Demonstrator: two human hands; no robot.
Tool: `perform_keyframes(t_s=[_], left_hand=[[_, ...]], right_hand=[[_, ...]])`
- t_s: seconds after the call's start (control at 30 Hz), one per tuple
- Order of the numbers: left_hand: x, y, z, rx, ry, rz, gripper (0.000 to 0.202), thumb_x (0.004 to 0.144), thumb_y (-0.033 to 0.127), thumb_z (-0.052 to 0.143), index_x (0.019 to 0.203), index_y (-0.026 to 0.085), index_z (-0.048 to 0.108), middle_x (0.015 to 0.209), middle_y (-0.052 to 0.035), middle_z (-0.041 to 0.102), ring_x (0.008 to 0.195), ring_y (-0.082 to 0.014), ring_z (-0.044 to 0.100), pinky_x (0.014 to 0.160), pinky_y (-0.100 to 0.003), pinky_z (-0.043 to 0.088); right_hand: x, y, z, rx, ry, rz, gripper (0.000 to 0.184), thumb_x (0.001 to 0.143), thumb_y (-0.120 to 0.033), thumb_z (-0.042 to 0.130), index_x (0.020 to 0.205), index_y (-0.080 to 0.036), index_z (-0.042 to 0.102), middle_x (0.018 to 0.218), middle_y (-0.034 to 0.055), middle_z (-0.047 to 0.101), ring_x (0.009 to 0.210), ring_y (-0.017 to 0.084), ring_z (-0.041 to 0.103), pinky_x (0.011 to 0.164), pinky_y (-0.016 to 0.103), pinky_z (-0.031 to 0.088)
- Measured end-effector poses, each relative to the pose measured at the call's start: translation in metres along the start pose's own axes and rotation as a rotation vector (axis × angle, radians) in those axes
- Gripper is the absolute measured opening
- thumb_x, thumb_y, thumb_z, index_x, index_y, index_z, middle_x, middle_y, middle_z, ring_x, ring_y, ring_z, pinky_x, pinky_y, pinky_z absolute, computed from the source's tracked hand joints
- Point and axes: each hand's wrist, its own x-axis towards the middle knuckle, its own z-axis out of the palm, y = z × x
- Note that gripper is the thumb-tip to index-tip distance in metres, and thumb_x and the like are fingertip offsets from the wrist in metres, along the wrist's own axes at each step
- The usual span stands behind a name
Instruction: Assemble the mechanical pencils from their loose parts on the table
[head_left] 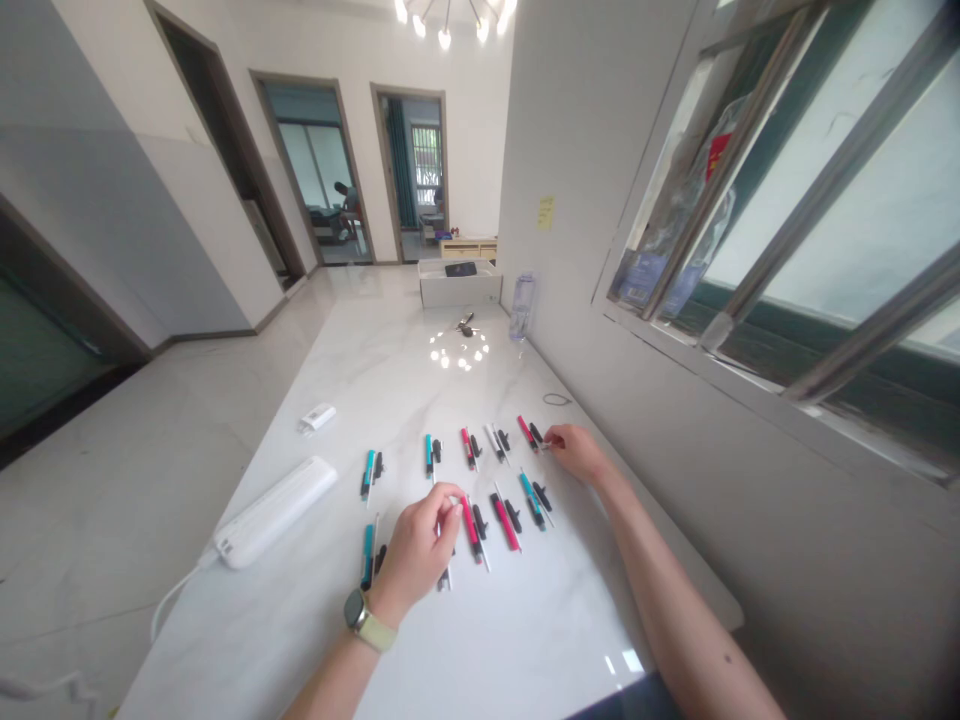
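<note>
Two rows of slim pens lie across the white marble table (pixel 360 640), with pink or teal barrels, such as a pink pen (pixel 471 530) and a teal pen (pixel 367 557), each beside a black cap (pixel 480 521). My left hand (pixel 415 545) pinches a thin pen (pixel 444 578) in the front row, and the hand hides most of it. My right hand (pixel 574 452) rests at the far end of the back row. Its fingertips are next to a pink pen (pixel 526 432) and a black cap (pixel 535 433).
A white power strip (pixel 274 511) with a cable lies left of the pens, and a small white charger (pixel 317 417) lies beyond it. Further back are a white box (pixel 459 283), keys (pixel 466 324), a plastic bottle (pixel 523 306) and a thin ring (pixel 556 399). A wall and barred window stand right.
</note>
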Motion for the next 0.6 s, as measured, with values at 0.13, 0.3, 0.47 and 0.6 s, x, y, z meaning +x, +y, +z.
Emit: perform_keyframes(t_s=[0.13,0.3,0.47,0.6], left_hand=[[0.0003,-0.0007,-0.0002,0.006,-0.005,-0.002,0.015,0.095,0.027,0.042,0.101,0.022,0.054,0.061,0.0059,0.043,0.055,-0.0129,0.047,0.058,-0.023,0.035],[0.0008,-0.001,-0.0003,0.008,-0.013,-0.002,0.015,0.095,0.027,0.042,0.103,0.022,0.054,0.061,0.006,0.043,0.056,-0.0129,0.047,0.059,-0.024,0.035],[0.0006,-0.0024,0.0004,0.007,-0.015,-0.004,0.015,0.096,0.028,0.042,0.103,0.022,0.054,0.061,0.006,0.044,0.056,-0.0133,0.047,0.059,-0.024,0.034],[0.0006,-0.0021,0.0005,0.007,-0.025,-0.004,0.015,0.096,0.028,0.042,0.102,0.022,0.053,0.061,0.0062,0.044,0.055,-0.0131,0.046,0.059,-0.024,0.034]], right_hand=[[-0.0001,-0.0012,-0.0018,0.0,-0.021,-0.002,0.028,0.074,-0.006,0.051,0.085,-0.017,0.074,0.081,0.0048,0.071,0.077,0.015,0.061,0.069,0.02,0.038],[0.0012,0.0026,-0.0008,-0.016,-0.047,0.05,0.02,0.075,-0.009,0.055,0.082,-0.016,0.073,0.082,0.0064,0.072,0.077,0.016,0.062,0.068,0.021,0.038],[0.0012,0.0026,0.0019,-0.041,-0.065,0.089,0.021,0.075,-0.006,0.053,0.082,-0.015,0.072,0.084,0.0076,0.072,0.079,0.017,0.062,0.067,0.021,0.037],[0.0009,0.0017,0.0022,-0.056,-0.082,0.106,0.023,0.075,-0.004,0.052,0.083,-0.015,0.071,0.086,0.008,0.072,0.081,0.017,0.062,0.068,0.022,0.037]])
